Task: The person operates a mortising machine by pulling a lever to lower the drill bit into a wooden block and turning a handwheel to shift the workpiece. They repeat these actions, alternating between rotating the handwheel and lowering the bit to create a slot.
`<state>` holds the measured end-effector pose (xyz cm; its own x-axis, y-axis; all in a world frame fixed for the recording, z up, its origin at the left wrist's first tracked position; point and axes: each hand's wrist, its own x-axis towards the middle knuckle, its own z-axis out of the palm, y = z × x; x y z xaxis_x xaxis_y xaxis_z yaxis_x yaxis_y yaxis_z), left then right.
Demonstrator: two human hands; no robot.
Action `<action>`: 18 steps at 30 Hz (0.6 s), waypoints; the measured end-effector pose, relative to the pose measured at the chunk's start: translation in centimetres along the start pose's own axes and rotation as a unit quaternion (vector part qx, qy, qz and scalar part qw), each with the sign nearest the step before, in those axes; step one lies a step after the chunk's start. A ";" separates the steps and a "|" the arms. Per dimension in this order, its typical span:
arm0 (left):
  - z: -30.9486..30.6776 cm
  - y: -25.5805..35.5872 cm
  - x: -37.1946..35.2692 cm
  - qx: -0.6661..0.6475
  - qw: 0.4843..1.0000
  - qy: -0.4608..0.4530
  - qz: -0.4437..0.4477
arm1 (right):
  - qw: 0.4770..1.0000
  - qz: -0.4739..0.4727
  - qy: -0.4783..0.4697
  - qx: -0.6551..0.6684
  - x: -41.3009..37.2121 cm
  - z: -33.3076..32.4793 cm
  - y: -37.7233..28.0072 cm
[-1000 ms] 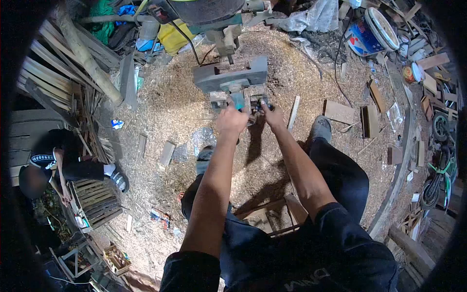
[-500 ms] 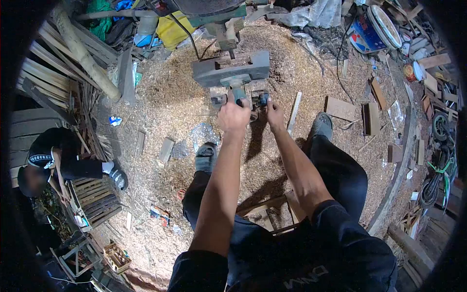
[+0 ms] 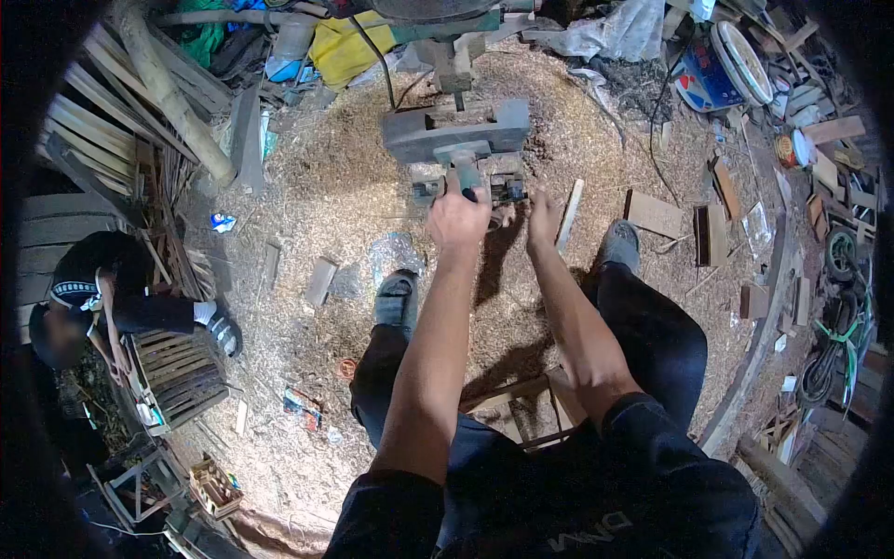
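Observation:
Ahead of me stands a grey metal machine vise (image 3: 456, 135) with wide jaws and greenish metal parts at its front. My left hand (image 3: 458, 224) is wrapped round a greenish metal part (image 3: 466, 171) at the vise's front, its index finger lying forward along it. My right hand (image 3: 543, 218) is held edge-on just right of the vise's dark side block (image 3: 507, 187), apart from it. Its fingers are stretched upward, slightly smeared, and hold nothing that I can see.
Wood shavings (image 3: 326, 224) cover the floor. A pale wood strip (image 3: 569, 214) lies right of my hands, with wood blocks (image 3: 654, 212) beyond. At left another person (image 3: 102, 279) sits bent by a slatted crate (image 3: 182, 373). A paint bucket (image 3: 712, 70) lies tilted at upper right.
My right hand has come off the block at the vise's right side and moved slightly right, its fingers straightening. My left hand keeps its hold. The whole view has shifted a little.

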<state>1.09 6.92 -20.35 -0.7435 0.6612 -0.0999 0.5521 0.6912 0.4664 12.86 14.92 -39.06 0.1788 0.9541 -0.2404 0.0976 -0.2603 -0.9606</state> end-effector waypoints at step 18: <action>-0.1 -0.1 -0.1 -0.035 0.999 -0.002 -0.003 | 0.950 0.065 -0.221 -0.213 1.9 2.0 2.9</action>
<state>1.05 6.78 -20.33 -0.7448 0.6587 -0.1064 0.5200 0.6729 0.5261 11.50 16.24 -42.59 -0.2019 0.8545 -0.4786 0.5065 -0.3272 -0.7978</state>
